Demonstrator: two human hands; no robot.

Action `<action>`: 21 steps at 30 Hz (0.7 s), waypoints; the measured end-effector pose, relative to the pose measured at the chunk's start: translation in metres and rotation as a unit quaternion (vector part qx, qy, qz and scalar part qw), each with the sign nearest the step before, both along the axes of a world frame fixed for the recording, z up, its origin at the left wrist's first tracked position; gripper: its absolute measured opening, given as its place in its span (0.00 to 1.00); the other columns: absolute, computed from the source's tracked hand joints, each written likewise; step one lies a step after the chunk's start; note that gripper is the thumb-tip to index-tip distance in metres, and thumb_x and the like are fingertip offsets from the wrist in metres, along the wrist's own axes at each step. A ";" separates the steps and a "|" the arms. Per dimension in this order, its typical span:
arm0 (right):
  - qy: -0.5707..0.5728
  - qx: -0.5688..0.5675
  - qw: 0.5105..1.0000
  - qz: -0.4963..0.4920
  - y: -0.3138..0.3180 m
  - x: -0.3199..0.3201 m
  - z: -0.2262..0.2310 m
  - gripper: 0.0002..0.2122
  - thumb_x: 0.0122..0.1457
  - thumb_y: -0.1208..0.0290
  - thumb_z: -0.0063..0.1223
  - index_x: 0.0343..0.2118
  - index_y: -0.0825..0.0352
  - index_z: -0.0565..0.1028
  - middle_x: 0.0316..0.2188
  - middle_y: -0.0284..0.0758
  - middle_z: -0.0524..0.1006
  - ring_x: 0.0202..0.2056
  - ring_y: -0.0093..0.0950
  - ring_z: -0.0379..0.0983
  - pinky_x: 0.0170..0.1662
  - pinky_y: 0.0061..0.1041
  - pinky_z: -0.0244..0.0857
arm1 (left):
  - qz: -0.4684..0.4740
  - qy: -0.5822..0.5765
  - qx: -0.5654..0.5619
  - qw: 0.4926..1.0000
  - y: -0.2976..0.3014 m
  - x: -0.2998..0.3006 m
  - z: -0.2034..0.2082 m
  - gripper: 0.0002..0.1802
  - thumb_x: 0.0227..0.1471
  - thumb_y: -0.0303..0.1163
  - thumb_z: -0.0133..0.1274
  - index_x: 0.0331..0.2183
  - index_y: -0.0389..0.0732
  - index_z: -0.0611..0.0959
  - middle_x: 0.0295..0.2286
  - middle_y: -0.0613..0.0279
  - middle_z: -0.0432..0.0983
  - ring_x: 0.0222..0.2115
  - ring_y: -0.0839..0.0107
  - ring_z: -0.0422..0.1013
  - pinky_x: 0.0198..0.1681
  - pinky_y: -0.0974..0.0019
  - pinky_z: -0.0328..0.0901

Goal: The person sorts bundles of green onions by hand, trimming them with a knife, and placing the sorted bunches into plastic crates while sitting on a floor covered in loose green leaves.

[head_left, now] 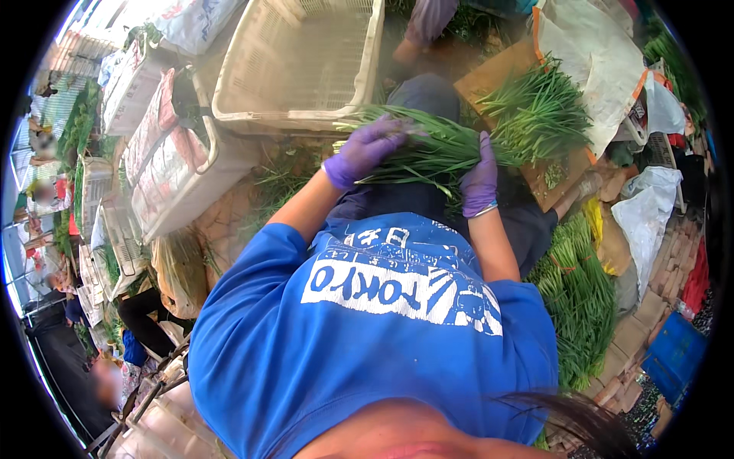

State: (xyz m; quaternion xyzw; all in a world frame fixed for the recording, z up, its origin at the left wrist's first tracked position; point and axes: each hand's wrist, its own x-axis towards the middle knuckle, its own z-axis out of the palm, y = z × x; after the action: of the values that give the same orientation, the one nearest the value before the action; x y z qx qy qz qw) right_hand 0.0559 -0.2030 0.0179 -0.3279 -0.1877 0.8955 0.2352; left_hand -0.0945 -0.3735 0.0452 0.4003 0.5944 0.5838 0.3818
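Observation:
Across my lap lies a bunch of long, thin green chives (436,145), with its pale ends toward the left. My left hand (367,151), in a purple glove, is closed over the bunch near those pale ends. My right hand (480,177), gloved the same way, holds the leafy end, with some of its fingers hidden by the leaves. Just beyond my right hand, a loose heap of chives (539,111) rests on a brown board (497,74).
A large pale plastic crate (298,118) stands ahead of my left hand. At left is another white crate (183,191) with cloth-covered contents. Tied chive bundles (577,306) lie by my right side, near a blue box (675,356). Another person's arm (417,38) shows at the far side.

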 end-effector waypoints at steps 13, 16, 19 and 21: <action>-0.066 -0.011 0.997 -0.039 -0.011 -0.015 -0.023 0.18 0.55 0.59 0.43 0.40 0.70 0.69 0.39 0.38 0.71 0.39 0.32 0.68 0.45 0.32 0.61 | 0.163 -0.570 0.308 0.744 -0.123 -0.064 -0.016 0.15 0.56 0.37 0.34 0.37 0.39 0.73 0.08 0.79 0.49 0.07 0.86 0.48 0.16 0.79 0.52; -0.028 0.012 0.999 -0.008 -0.012 -0.009 -0.010 0.18 0.55 0.58 0.43 0.39 0.69 0.69 0.39 0.38 0.72 0.38 0.31 0.69 0.43 0.30 0.62 | 0.365 -0.483 0.333 0.723 -0.188 -0.091 -0.036 0.13 0.55 0.34 0.35 0.36 0.40 0.73 0.09 0.78 0.51 0.08 0.86 0.47 0.13 0.80 0.50; -0.054 0.028 0.998 -0.035 -0.003 -0.006 -0.015 0.17 0.56 0.58 0.42 0.38 0.69 0.69 0.37 0.38 0.72 0.37 0.31 0.69 0.43 0.31 0.63 | 0.398 -0.399 0.198 0.802 -0.206 -0.095 -0.031 0.14 0.53 0.38 0.39 0.37 0.41 0.73 0.15 0.74 0.61 0.13 0.83 0.56 0.18 0.77 0.55; -0.053 0.025 0.998 -0.022 0.000 -0.003 -0.019 0.17 0.56 0.58 0.41 0.37 0.69 0.70 0.36 0.38 0.73 0.37 0.31 0.69 0.42 0.32 0.63 | 0.483 -0.332 -0.048 0.809 -0.176 -0.073 -0.004 0.21 0.50 0.45 0.44 0.42 0.43 0.71 0.19 0.68 0.68 0.17 0.79 0.62 0.23 0.74 0.59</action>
State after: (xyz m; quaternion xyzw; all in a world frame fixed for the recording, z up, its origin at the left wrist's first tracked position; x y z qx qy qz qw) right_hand 0.0526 -0.2033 -0.0011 -0.3732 -0.2154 0.8663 0.2528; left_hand -0.1672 -0.5499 0.0415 -0.1756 0.5752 0.7610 0.2432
